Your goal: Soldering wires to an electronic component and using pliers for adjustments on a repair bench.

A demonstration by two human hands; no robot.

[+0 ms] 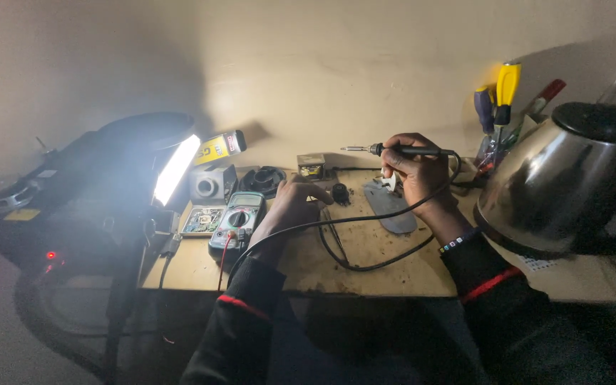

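Note:
My right hand (416,171) grips a black-handled soldering iron (393,150) held level above the wooden bench (365,253), its metal tip pointing left. The iron's black cord (354,265) loops down across the bench. My left hand (295,203) rests on the bench, fingers curled near a small black round part (341,193); whether it holds anything is hidden. A grey flat metal piece (388,207) lies under my right hand.
A green multimeter (237,224) with a red lead and a small circuit board (203,219) lie left of my left hand. A bright lamp (175,170) glares at left. A steel kettle (565,182) stands at right, screwdrivers (505,93) behind it.

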